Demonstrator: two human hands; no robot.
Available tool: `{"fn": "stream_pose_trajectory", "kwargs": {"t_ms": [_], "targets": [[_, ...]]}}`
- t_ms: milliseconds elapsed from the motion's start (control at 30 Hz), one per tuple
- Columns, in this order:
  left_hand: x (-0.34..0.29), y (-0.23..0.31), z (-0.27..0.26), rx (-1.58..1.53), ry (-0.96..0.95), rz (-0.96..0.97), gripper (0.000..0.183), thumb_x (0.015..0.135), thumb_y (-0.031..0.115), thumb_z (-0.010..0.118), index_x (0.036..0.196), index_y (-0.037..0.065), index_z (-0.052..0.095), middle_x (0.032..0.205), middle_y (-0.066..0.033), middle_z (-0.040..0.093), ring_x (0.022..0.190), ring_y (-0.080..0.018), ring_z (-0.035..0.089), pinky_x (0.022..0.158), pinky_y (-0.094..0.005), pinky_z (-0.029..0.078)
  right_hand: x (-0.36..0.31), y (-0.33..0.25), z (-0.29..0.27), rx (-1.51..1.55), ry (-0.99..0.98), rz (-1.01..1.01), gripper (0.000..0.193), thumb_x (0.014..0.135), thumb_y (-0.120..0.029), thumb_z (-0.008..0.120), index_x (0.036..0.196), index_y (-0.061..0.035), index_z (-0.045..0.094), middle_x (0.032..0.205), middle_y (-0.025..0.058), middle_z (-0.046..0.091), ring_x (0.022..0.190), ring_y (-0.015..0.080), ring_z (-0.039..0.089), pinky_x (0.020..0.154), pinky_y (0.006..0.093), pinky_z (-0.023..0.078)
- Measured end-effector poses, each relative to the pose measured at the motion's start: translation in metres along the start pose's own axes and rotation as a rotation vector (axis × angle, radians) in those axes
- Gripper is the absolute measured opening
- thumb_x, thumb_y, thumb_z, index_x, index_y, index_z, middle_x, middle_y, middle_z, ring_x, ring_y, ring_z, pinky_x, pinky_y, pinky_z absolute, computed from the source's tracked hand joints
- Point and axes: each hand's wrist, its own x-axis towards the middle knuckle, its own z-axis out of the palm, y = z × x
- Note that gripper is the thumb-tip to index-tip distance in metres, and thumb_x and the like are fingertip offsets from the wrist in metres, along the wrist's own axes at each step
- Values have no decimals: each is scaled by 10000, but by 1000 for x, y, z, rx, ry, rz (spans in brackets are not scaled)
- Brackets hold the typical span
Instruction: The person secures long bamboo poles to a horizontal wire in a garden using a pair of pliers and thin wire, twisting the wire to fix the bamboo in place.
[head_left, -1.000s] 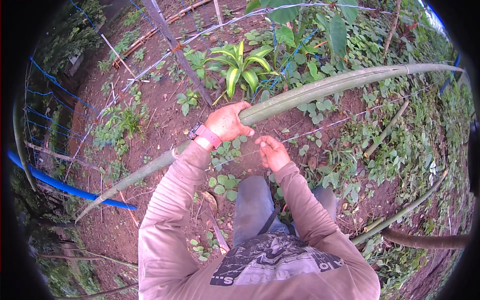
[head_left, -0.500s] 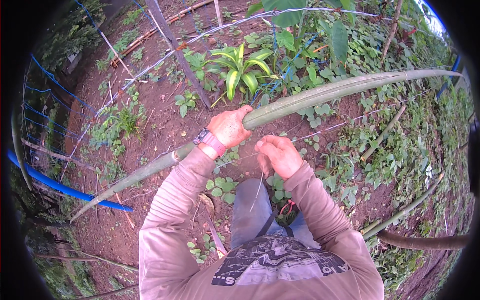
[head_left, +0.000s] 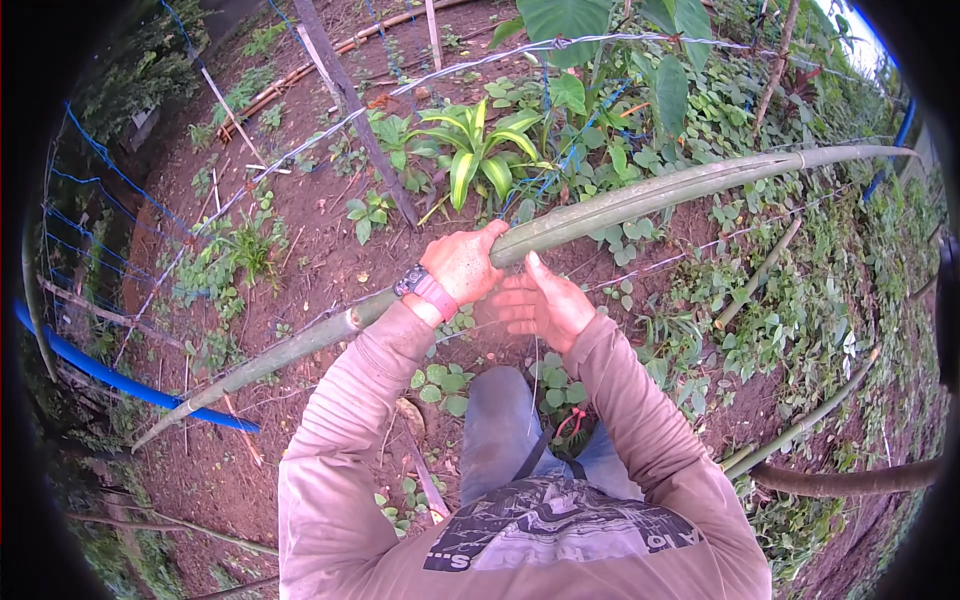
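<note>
A long green bamboo pole [head_left: 640,200] runs slantwise from the lower left to the upper right, with a lengthwise split along its right part. My left hand [head_left: 462,265], a watch [head_left: 411,280] and pink band at its wrist, is closed around the pole's middle. Just below the pole is my right hand [head_left: 556,308], thumb raised and touching or nearly touching the bamboo, fingers stretched out and slightly blurred. Beneath that hand hangs a thin wire [head_left: 536,375]; whether it touches the fingers is hard to see.
Barbed wire [head_left: 440,72] crosses ahead, tied to a wooden post [head_left: 360,120]. A leafy striped plant [head_left: 477,150] grows behind the pole. A blue pipe [head_left: 130,378] lies at left, cut bamboo [head_left: 810,420] at right, and a long-handled tool [head_left: 425,480] by my leg.
My right hand has risen toward the pole, its fingers going from a pinch on the thin wire to stretched out. The wire now hangs more upright. My left hand keeps its grip.
</note>
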Motion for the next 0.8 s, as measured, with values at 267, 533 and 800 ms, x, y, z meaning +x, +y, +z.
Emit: {"fn": "stream_pose_trajectory", "kwargs": {"t_ms": [267,533,800], "targets": [[3,-3,2,26,18,28,540,771,251,696,1284,182,541,878,-156,722,824,-387,705,701,-513,555,20,-45,20,-127,40,168,745,799,-844,520,949,-118,588,816,-5,533,742,155,577,717,376,511],[0,1,-5,5,-24,1,546,757,294,753,1256,173,567,863,-170,718,835,-400,700,720,-501,556,16,-32,9,-80,3,121,503,903,-573,645,892,-72,612,722,-10,518,561,137,504,577,334,470],[2,-3,-4,9,-21,13,522,774,318,735,1239,164,555,844,-172,713,811,-405,696,692,-520,545,17,-25,12,-233,68,-116,350,988,-334,599,918,9,594,700,38,555,502,154,546,466,351,482]]}}
